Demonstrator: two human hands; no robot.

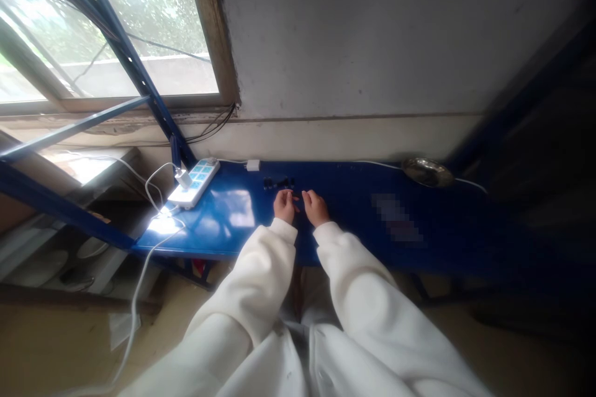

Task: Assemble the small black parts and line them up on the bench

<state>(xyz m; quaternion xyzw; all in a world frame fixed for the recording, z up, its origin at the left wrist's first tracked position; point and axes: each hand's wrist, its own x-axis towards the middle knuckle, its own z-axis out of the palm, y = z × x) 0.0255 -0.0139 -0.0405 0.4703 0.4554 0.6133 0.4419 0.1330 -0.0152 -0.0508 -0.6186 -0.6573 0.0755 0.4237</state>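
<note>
In the head view, the left hand [284, 206] and the right hand [316, 208] are close together over the blue table [344, 183], with a little gap between them. Both are bent inward, but I cannot tell if they pinch anything. Some small black things [282, 183] lie on the table, just past the left hand. A white power strip [198, 186] is to the left. A round shiny dish [427, 172] is near the wall [363, 43], to the right.
</note>
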